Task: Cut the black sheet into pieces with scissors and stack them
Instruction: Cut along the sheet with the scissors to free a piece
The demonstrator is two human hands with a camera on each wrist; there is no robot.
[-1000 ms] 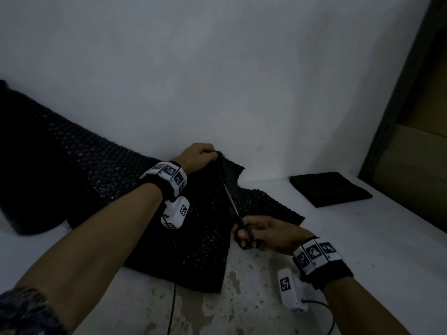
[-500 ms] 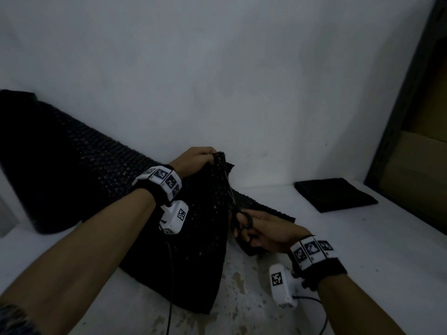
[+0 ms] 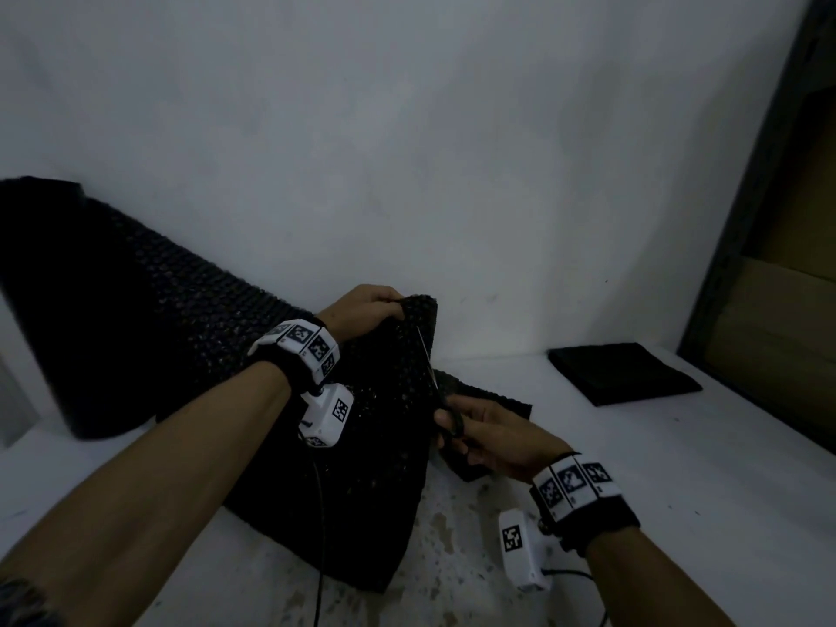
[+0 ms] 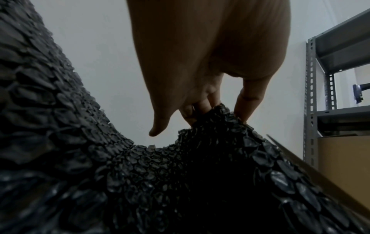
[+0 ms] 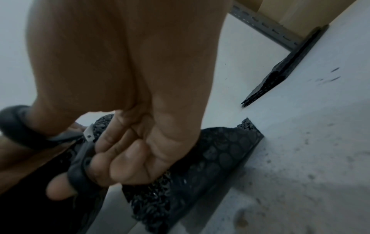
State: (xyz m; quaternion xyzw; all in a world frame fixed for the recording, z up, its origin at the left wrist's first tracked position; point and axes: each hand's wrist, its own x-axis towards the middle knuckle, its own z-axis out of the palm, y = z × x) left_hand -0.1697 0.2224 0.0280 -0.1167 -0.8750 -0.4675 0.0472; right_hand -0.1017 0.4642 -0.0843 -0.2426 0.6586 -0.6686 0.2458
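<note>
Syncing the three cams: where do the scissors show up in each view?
Head: scissors at centre, blades running up into the black sheet, handles in the right hand.
Left wrist: only a thin blade edge at right, beside the sheet.
Right wrist: handles lower left, round the fingers.
Shared landmark: the bubbled black sheet.

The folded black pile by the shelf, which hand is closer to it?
Right. The right hand, gripping the scissors, is nearer the pile; the left hand pinches the sheet farther away.
</note>
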